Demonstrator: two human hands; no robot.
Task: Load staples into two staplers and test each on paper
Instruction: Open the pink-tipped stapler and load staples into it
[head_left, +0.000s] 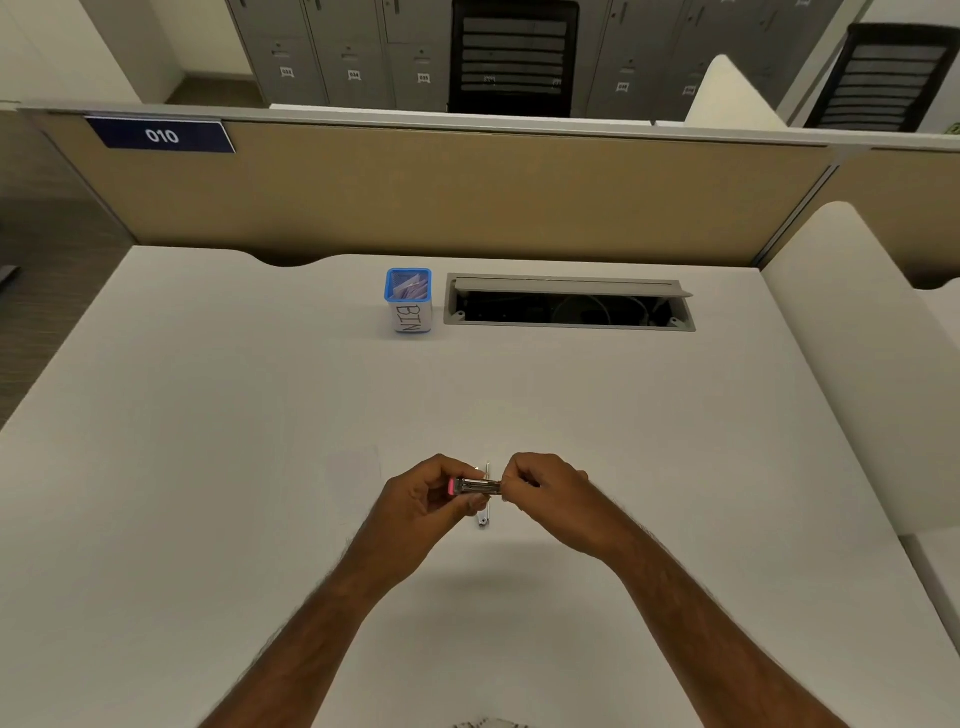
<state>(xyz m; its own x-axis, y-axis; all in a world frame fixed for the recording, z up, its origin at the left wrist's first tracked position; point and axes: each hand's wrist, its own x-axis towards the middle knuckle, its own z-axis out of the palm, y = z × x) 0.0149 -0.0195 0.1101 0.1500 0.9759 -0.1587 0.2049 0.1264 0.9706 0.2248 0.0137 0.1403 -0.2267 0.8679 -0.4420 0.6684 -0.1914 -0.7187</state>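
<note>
A small stapler with a pink end and a bare metal channel is held lengthwise above the white desk. My left hand grips its pink end. My right hand pinches the other end of the metal part with its fingertips. Under the hands a second small, pale object lies on the desk, mostly hidden; I cannot tell what it is. A faint sheet of white paper lies flat to the left of my left hand.
A blue mesh cup labelled BIN stands at the back of the desk, with paper scraps inside. An open cable hatch lies to its right. A tan partition closes the far edge, and a white divider runs along the right.
</note>
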